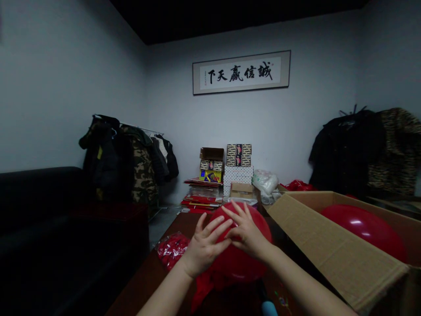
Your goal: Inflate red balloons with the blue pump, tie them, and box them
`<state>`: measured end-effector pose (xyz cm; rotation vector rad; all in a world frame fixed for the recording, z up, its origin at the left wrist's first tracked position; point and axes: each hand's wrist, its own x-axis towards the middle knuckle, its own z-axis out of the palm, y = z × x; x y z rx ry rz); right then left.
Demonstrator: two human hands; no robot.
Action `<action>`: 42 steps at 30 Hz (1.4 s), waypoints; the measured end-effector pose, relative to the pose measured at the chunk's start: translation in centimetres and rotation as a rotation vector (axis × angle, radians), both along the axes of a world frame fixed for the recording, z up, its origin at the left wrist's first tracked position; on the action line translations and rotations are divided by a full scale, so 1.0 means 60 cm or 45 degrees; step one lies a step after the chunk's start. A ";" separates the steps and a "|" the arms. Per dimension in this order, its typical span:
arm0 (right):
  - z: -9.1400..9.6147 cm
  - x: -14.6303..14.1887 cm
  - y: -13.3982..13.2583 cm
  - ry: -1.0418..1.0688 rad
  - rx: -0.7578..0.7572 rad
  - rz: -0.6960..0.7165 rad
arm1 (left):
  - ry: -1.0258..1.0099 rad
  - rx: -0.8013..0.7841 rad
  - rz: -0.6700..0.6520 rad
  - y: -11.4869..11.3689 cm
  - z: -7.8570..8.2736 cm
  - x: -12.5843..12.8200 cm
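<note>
- Nearest: blue cylindrical handle [269, 307] at bottom edge, prob. a pump, mostly cut off; can't tell more.
- Dark reddish-brown wooden table [144, 281] runs from near to far under both forearms.
- Glossy red inflated rubber balloon [241, 263] sits centre, just above the table, between both hands; limp red material hangs below it on the near-left side.
- Left hand [204, 248]: fingers spread, palm flat against the balloon's near-left face, fingertips pointing right & up. Not pinching.
- Right hand [246, 230]: fingers fanned, laid over the top of the balloon, tips pointing left; overlaps the left fingertips. Also open-palmed, pressing lightly.
- Both forearms come in from the bottom edge, converging in a V; wrists bent inward so palms cup the balloon from two sides.
- Doing it well (my judgement): keep palms flat & pressure even, no nails digging in; hold w/ pads, steady from both sides so the slick skin doesn't squirt out.
- Clear plastic bag of small red uninflated balloons [171, 250] lies on table, just left of the hands.
- Large open brown cardboard box [332, 245] on the right, flap near the right wrist; second big shiny red balloon [362, 228] inside it.
- Farther: stack of patterned boxes & red paper goods [226, 175] by the far wall.
- Clothes rack w/ dark & camo jackets [131, 162] far left; more coats [365, 149] far right.
- Framed calligraphy scroll [241, 72] high on far wall.
</note>
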<state>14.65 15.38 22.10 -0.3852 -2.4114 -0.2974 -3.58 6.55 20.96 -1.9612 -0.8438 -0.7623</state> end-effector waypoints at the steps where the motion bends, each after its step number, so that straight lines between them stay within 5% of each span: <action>1: 0.000 -0.001 0.001 -0.023 -0.011 0.002 | 0.028 -0.022 0.002 0.000 0.001 0.000; 15: 0.005 0.007 0.002 -0.007 -0.138 0.032 | 0.024 -0.225 0.035 -0.007 0.010 0.003; 23: 0.000 0.012 0.012 0.203 -0.294 0.089 | -0.381 -0.600 0.038 -0.047 0.025 0.030; 30: -0.012 0.015 0.008 0.197 -0.258 0.146 | -0.370 -0.479 0.085 -0.029 0.020 0.026; 38: -0.055 0.000 0.003 0.233 -0.329 0.134 | -1.299 -0.552 -0.299 0.013 -0.037 0.042; 42: -0.092 0.000 0.008 0.248 -0.371 0.079 | -1.494 -0.613 -0.360 0.025 -0.067 0.058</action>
